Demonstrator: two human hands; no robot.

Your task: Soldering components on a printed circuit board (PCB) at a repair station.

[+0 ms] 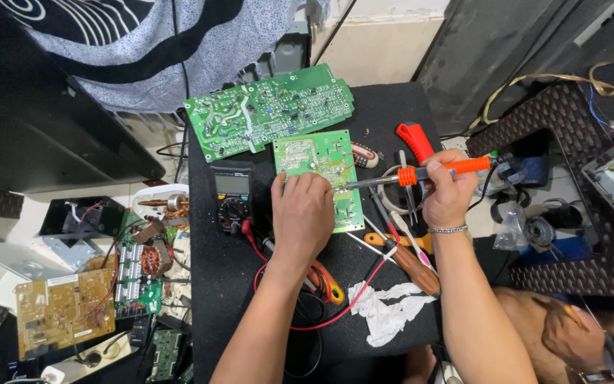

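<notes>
Head view: left hand (pixel 301 213) flat on small green board (pixel 319 174), fingers curled over its near edge, mid-bench. Right hand (pixel 448 193) closed around orange soldering iron (pixel 421 173), tip touching board beside left fingers. Larger board (pixel 268 110) at far edge; multimeter (pixel 232 193) left of hand.

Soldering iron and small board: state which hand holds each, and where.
Right hand grips the soldering iron around its orange handle. Left hand presses on the small green board, fingers at its middle.
</notes>
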